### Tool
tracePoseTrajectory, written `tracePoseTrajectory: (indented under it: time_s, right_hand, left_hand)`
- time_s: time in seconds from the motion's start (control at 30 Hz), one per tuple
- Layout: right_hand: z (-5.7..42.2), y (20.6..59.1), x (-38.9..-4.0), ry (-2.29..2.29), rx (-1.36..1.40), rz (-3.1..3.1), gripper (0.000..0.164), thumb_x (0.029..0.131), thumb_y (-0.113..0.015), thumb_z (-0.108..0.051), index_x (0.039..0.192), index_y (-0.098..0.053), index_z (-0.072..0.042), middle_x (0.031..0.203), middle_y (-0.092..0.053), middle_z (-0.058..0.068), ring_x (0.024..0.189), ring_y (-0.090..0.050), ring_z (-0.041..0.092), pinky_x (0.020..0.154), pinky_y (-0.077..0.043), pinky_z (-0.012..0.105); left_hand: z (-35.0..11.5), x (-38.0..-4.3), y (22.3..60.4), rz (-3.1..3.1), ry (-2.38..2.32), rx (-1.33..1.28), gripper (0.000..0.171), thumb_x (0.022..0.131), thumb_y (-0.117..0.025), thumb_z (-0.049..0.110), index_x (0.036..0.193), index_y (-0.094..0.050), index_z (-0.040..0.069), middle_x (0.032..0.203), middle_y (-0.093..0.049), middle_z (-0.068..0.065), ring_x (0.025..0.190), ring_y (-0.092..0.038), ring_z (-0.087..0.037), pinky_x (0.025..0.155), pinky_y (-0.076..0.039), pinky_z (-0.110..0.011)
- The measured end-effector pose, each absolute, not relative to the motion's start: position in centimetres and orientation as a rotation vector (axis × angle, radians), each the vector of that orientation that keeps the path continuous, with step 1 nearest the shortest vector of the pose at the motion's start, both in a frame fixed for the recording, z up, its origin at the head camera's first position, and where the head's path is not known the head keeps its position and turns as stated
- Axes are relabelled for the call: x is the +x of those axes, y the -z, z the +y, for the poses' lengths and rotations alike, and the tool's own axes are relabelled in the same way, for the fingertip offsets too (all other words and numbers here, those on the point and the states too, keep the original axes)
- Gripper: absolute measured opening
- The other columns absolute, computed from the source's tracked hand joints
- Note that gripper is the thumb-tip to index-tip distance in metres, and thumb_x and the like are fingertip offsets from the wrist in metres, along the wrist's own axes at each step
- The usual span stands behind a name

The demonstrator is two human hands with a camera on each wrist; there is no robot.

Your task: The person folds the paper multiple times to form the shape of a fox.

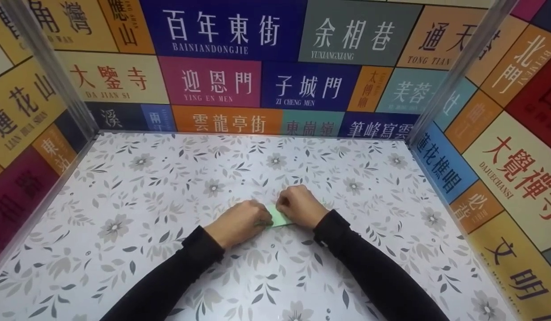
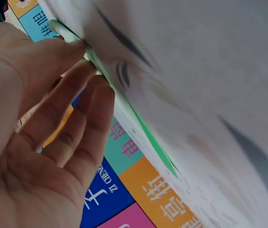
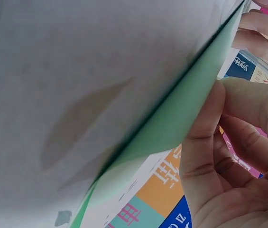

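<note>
A small sheet of light green paper (image 1: 280, 217) lies low over the table between my two hands. On its left side my left hand (image 1: 242, 221) pinches the edge between thumb and fingertips, and part of the sheet is hidden by that hand. From the other side my right hand (image 1: 302, 207) pinches the sheet with its thumb and bent forefinger. In the right wrist view the green paper (image 3: 171, 118) bends up from the tabletop in a curve. The left wrist view shows the paper (image 2: 150, 137) almost edge-on, as a thin green strip.
A white tabletop (image 1: 168, 267) with grey flowers and leaves spreads under both hands. Upright panels (image 1: 213, 82) of coloured blocks with Chinese lettering stand at the back and both sides. Clear strips (image 1: 458, 67) run along the corners.
</note>
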State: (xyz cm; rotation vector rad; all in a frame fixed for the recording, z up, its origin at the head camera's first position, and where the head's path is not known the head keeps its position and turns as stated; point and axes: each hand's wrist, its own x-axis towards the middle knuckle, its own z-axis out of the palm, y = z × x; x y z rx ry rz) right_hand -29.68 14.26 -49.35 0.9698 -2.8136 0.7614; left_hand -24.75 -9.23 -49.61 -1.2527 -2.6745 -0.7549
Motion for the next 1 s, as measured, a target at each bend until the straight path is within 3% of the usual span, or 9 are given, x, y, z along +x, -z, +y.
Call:
tracePoseTrajectory:
  time_s: [0.2,0.53,0.77,1.0]
  right_hand:
    - [14.4,49.6,-29.6,-0.758,0.968,-2.794,0.011,0.093,-0.080,0.003,0.092,-0.088,-0.005,0.087,-0.085,0.009,0.083,-0.080,0.028,0.081,-0.068,0.044]
    - [15.3,48.9,-28.1,-0.809,0.939,-2.786,0.005,0.095,-0.090,-0.004,0.096,-0.088,-0.008,0.091,-0.085,0.007,0.084,-0.078,0.023,0.083,-0.067,0.040]
    - [15.1,48.3,-26.7,-0.829,0.989,-2.839,0.005,0.095,-0.091,-0.006,0.093,-0.089,-0.010,0.089,-0.085,0.003,0.080,-0.075,0.015,0.078,-0.064,0.031]
    - [14.8,48.6,-26.4,-0.798,0.989,-2.872,0.008,0.094,-0.093,-0.008,0.089,-0.088,-0.011,0.084,-0.085,0.002,0.077,-0.072,0.014,0.076,-0.063,0.032]
  left_hand:
    - [-9.3,-24.8,49.6,-2.674,0.720,-1.269,0.013,0.104,-0.081,0.003,0.110,-0.091,0.009,0.109,-0.090,-0.009,0.103,-0.086,-0.027,0.100,-0.071,-0.043]
    - [-9.2,-24.9,49.6,-2.710,0.729,-1.266,0.015,0.102,-0.083,0.001,0.111,-0.091,0.009,0.109,-0.090,-0.010,0.104,-0.086,-0.029,0.102,-0.071,-0.044]
    - [-9.4,-25.0,49.5,-2.696,0.720,-1.271,0.015,0.099,-0.086,0.000,0.109,-0.092,0.009,0.105,-0.090,-0.009,0.100,-0.086,-0.029,0.099,-0.071,-0.044]
    - [-9.5,-25.1,49.5,-2.687,0.746,-1.273,0.014,0.101,-0.084,0.002,0.110,-0.092,0.010,0.105,-0.090,-0.009,0.100,-0.087,-0.028,0.098,-0.072,-0.043]
